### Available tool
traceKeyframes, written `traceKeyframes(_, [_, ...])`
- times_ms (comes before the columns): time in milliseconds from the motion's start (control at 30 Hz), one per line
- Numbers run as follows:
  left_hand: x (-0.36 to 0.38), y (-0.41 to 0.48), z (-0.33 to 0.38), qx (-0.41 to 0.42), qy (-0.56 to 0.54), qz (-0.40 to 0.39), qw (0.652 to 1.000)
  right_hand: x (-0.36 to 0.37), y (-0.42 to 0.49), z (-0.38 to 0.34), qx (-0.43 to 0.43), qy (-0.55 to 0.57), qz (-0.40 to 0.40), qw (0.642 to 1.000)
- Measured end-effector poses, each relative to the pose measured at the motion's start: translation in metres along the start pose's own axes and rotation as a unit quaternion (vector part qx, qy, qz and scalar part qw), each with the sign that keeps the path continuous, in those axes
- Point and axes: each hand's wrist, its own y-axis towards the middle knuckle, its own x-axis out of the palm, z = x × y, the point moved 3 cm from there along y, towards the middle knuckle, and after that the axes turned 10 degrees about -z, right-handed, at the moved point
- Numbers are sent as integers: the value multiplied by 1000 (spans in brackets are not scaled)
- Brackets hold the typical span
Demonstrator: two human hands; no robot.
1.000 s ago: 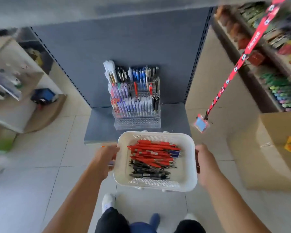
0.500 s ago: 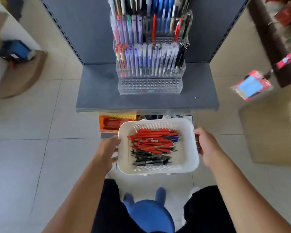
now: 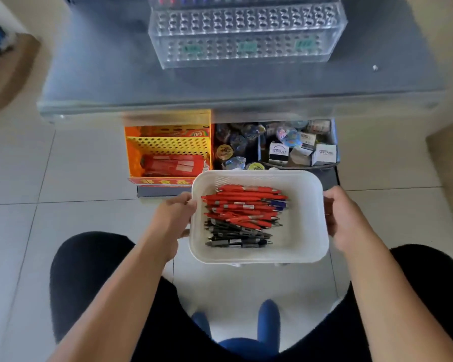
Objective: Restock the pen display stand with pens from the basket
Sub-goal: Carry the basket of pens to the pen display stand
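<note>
Under the grey shelf, an orange box bears upside-down characters too blurred to read. The left hand grips the white basket by its left rim. Red and dark pens lie inside, over open floor tiles. Above, the clear pen display stand is cut off. Small boxes read roughly "VERSA". The right hand grips the right rim.

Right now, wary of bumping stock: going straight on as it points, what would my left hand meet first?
The white basket, which the left hand grips; beyond it, probably the orange box; depth unclear.
</note>
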Motion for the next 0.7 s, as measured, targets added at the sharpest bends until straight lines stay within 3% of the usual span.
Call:
traceKeyframes(233, [3,12,-33,52,-11,37,998,7,16,26,-37,5,-36,999])
traceKeyframes(700, [-6,-12,-73,47,-59,88,993,15,-19,64,-70,-12,-44,996])
